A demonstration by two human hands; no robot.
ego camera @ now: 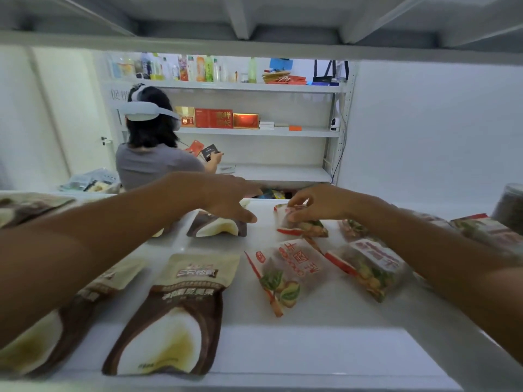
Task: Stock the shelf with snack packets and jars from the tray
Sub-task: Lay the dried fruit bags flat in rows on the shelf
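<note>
Right hand [319, 205] pinches red packet [307, 227] at shelf [311, 349] rear; left hand [229, 199] empty, fingers straight, over brown packet [215, 227]. Recommend laying red packet flat, square to its row

Brown-and-cream packets [169, 315], red-edged clear packets [285, 271] (green leaf print), white shelf [325, 343].

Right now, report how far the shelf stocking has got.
Done: several packets lie on the shelf, such as the front brown packet and front red-trimmed packet; a jar stands at the right edge. In hand: the right hand pinches the rear red-trimmed packet; the open left hand reaches over the rear brown packet. Left: the tray is out of view, so the remainder is unknown.
</note>
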